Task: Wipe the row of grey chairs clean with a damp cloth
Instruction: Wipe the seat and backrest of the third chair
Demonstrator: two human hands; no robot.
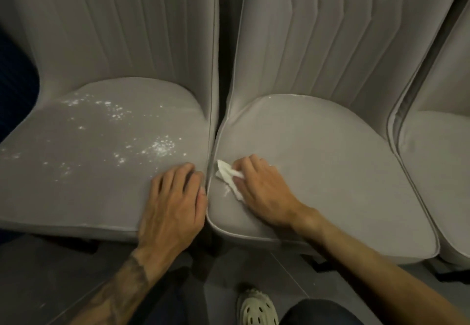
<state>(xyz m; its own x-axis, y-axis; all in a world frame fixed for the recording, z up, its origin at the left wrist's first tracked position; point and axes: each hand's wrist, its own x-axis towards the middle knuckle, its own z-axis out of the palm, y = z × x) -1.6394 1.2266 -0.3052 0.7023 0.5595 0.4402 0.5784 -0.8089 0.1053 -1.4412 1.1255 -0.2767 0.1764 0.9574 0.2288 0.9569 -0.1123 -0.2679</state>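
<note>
Two hands down: right hand (256, 187) clamped on white cloth (229, 177) on middle chair (318, 159); left hand (175, 202) lay flat, fingers spread, on powder-speckled left chair (89, 146).

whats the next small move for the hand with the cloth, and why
Probably a short sweep of the white cloth under the right hand toward the seat's front edge: a small white smear sits beside it on the middle seat. The left seat, where the left hand rests, has far more white specks to do afterwards.
</note>
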